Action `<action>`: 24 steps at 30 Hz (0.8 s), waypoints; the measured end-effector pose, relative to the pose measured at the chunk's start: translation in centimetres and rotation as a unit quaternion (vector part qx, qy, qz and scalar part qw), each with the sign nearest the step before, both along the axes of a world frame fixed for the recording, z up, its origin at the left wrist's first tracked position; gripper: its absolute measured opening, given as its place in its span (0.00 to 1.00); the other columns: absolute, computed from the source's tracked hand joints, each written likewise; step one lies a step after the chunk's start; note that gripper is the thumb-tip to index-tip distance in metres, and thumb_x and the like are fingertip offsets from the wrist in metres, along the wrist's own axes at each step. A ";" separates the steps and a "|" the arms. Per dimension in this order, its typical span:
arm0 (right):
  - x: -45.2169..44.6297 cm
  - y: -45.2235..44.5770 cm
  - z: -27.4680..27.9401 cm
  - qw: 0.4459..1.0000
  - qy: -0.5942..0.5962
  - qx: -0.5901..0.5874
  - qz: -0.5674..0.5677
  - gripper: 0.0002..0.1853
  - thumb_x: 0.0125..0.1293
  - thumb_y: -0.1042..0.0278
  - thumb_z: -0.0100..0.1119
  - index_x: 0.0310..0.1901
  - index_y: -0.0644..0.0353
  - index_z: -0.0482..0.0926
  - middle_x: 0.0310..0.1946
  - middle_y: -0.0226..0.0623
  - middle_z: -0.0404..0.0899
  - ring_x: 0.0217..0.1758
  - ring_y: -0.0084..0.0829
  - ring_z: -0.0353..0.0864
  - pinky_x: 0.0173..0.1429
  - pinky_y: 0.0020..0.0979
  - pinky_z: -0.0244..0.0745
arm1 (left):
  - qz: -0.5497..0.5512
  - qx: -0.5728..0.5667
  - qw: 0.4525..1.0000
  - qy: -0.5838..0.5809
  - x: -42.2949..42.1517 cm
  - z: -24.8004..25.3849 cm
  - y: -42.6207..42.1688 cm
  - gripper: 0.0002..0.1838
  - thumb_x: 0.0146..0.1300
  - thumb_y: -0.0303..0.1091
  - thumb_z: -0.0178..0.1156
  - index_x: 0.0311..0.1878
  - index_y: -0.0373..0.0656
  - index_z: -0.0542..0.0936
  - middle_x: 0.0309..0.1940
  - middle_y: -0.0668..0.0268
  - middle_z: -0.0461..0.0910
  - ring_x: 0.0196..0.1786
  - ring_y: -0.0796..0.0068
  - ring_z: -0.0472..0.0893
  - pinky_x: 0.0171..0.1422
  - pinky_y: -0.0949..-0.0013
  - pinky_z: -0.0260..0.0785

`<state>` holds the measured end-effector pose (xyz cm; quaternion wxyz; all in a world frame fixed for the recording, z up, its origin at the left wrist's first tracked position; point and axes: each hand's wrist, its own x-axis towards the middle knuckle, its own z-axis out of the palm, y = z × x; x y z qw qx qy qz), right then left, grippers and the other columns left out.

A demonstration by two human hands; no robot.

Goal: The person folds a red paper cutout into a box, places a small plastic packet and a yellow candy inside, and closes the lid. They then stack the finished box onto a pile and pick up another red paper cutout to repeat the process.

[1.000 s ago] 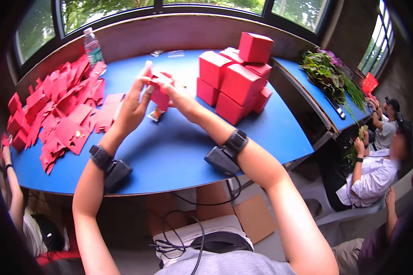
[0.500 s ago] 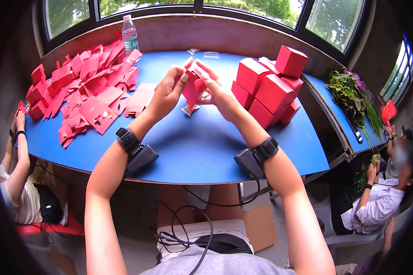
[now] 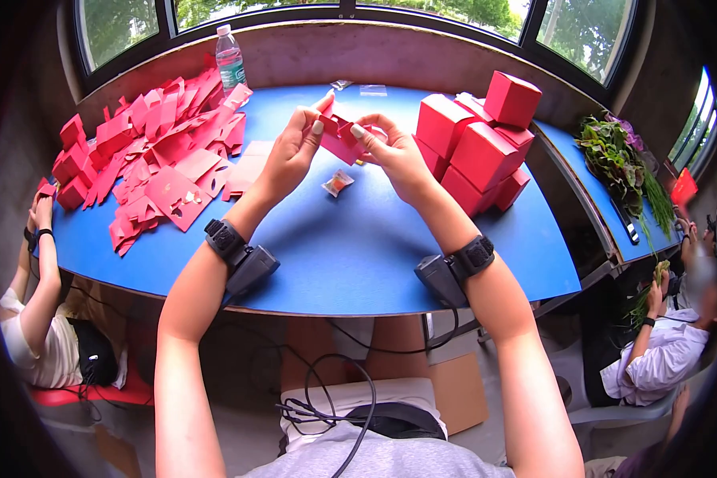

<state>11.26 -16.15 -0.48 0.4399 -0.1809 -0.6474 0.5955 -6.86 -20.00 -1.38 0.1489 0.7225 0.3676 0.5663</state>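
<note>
A partly folded red paper box (image 3: pixel 342 145) is held up between my two hands over the blue table (image 3: pixel 334 255). My left hand (image 3: pixel 295 151) grips its left side, thumb toward me. On the right side, my right hand (image 3: pixel 394 155) pinches the box's edge between thumb and fingers. The box's upper end looks open, with its flaps standing apart. Below it on the table lies a small wrapped piece (image 3: pixel 338 183) in clear plastic, orange inside. Finished-looking red boxes (image 3: pixel 479 155) are stacked close by my right hand.
Flat and half-folded red boxes (image 3: pixel 167 151) heap on the left, beside a water bottle (image 3: pixel 231 62). Small clear packets (image 3: pixel 372 91) lie at the back. Leafy greens (image 3: pixel 613 159) rest on another table at right. People sit at both sides; a cable (image 3: pixel 366 390) crosses my lap.
The red box has been turned and tipped in my hands, so its open end shows more. My right fingers have shifted along its edge. The wrapped piece below is now fully in sight.
</note>
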 end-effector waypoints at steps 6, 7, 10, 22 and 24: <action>-0.1 1.0 -0.8 0.999 -0.030 0.012 -0.011 0.14 0.65 0.63 0.57 0.49 0.56 0.71 0.45 0.35 0.76 0.48 0.22 0.75 0.50 0.25 0.73 | -0.063 -0.031 0.997 -0.015 0.1 -0.6 0.3 0.09 0.72 0.35 0.42 0.45 0.40 0.66 0.69 0.58 0.56 0.54 0.81 0.68 0.57 0.77 0.60; 0.0 0.9 -0.8 0.999 -0.030 0.011 -0.011 0.14 0.65 0.63 0.57 0.49 0.56 0.71 0.45 0.35 0.76 0.48 0.22 0.75 0.50 0.25 0.73 | -0.062 -0.032 0.997 -0.015 0.1 -0.6 0.3 0.09 0.72 0.35 0.42 0.45 0.40 0.66 0.69 0.58 0.56 0.54 0.81 0.68 0.57 0.77 0.60; -0.1 0.9 -1.0 0.998 -0.023 0.055 -0.024 0.18 0.64 0.65 0.58 0.54 0.55 0.69 0.49 0.38 0.72 0.50 0.23 0.75 0.51 0.25 0.72 | -0.073 -0.030 0.997 -0.008 0.1 -0.3 0.0 0.08 0.72 0.35 0.43 0.45 0.41 0.66 0.69 0.58 0.56 0.57 0.80 0.67 0.58 0.77 0.60; 0.5 0.4 0.3 0.980 -0.165 0.107 0.037 0.36 0.55 0.65 0.55 0.68 0.48 0.57 0.61 0.48 0.63 0.59 0.36 0.69 0.59 0.32 0.68 | -0.085 -0.056 0.992 -0.075 0.2 -1.2 0.3 0.08 0.65 0.35 0.48 0.35 0.41 0.70 0.64 0.54 0.61 0.57 0.69 0.69 0.63 0.66 0.60; 0.5 1.0 0.2 0.943 -0.257 0.211 0.017 0.40 0.56 0.57 0.58 0.69 0.51 0.53 0.63 0.51 0.60 0.63 0.42 0.65 0.64 0.36 0.63 | -0.058 -0.063 0.995 -0.054 -0.1 -1.4 0.6 0.10 0.68 0.38 0.45 0.40 0.42 0.69 0.65 0.58 0.61 0.62 0.73 0.63 0.68 0.67 0.52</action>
